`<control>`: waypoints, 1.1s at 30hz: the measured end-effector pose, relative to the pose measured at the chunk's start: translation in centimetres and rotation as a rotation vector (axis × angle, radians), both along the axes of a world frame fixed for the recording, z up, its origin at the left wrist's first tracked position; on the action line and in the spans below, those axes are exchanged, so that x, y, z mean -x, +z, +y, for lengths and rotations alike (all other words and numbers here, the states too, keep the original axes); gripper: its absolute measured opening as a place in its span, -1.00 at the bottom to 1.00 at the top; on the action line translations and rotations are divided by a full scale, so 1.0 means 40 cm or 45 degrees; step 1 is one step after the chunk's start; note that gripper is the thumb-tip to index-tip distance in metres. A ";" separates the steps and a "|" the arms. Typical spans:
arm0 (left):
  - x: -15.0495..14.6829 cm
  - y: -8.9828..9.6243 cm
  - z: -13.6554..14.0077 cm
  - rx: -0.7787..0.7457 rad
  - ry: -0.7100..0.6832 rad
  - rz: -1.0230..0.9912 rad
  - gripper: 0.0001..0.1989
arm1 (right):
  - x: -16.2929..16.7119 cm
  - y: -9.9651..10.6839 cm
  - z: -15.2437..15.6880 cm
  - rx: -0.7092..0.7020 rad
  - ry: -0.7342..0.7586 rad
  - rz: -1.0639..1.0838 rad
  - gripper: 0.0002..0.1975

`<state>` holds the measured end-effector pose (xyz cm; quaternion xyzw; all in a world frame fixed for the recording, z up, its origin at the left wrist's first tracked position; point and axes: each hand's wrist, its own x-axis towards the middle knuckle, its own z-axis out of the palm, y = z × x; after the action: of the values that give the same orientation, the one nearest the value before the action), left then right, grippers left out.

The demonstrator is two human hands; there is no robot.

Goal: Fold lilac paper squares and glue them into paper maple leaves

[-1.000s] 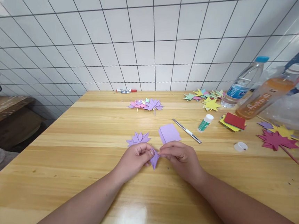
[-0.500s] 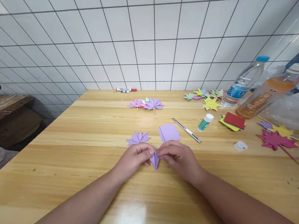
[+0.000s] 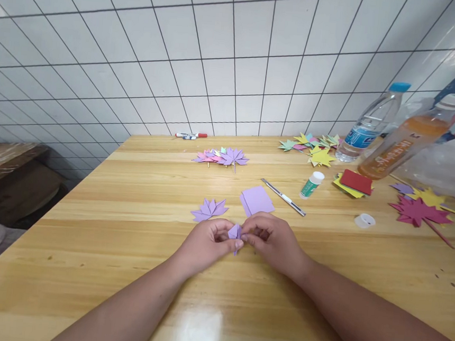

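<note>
Between my two hands is a small folded piece of purple paper (image 3: 235, 231), partly covered by the fingers. My left hand (image 3: 210, 243) pinches it from the left, its thumb across the lower part. From the right, my right hand (image 3: 271, 242) grips its edge between thumb and fingers. Just beyond my left hand lies a purple folded paper leaf (image 3: 209, 210) with several points. A short stack of square purple paper (image 3: 256, 200) lies just past my right hand, and a slim utility knife (image 3: 284, 197) rests beside it.
A glue stick (image 3: 311, 185) stands uncapped, its white cap (image 3: 365, 221) apart on the table. Red and yellow paper squares (image 3: 355, 182), a water bottle (image 3: 369, 124) and a juice bottle (image 3: 413, 136) are at right. Finished paper leaves (image 3: 228, 157) and markers (image 3: 190, 135) lie near the tiled wall.
The folded purple paper has been turned in my fingers, its flap now facing up. My left thumb has moved down and across it; my right hand stays close on the other side.
</note>
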<state>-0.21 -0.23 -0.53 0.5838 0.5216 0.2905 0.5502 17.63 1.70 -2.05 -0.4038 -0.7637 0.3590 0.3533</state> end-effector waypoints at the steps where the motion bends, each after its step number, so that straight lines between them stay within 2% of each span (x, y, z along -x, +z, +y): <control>1: -0.002 0.000 0.000 -0.008 0.017 0.022 -0.78 | 0.001 0.000 0.000 0.020 -0.003 0.014 -0.93; 9: -0.013 -0.004 0.001 -0.023 0.115 -0.048 -0.82 | 0.002 0.009 -0.003 -0.011 0.100 0.160 -0.92; 15: -0.013 -0.010 -0.001 0.007 0.165 -0.104 -0.79 | 0.011 0.007 -0.006 0.233 -0.024 0.248 -0.89; 20: -0.010 -0.016 0.000 -0.053 0.132 -0.104 -0.77 | 0.020 0.006 -0.011 0.360 -0.067 0.334 -0.88; 26: -0.002 -0.015 0.001 -0.047 0.113 -0.088 -0.77 | 0.022 -0.006 -0.006 0.266 -0.051 0.294 -0.94; 29: 0.004 -0.006 0.002 0.002 0.055 -0.154 -0.75 | 0.020 -0.013 -0.002 0.320 0.017 0.325 -0.94; 33: 0.008 0.007 0.005 0.065 0.098 -0.200 -0.71 | 0.014 -0.020 0.002 0.251 0.040 0.311 -0.91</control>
<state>-0.51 -0.05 -0.25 0.5245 0.5062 0.3427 0.5927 17.08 1.80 -2.85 -0.3777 -0.6823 0.4843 0.3965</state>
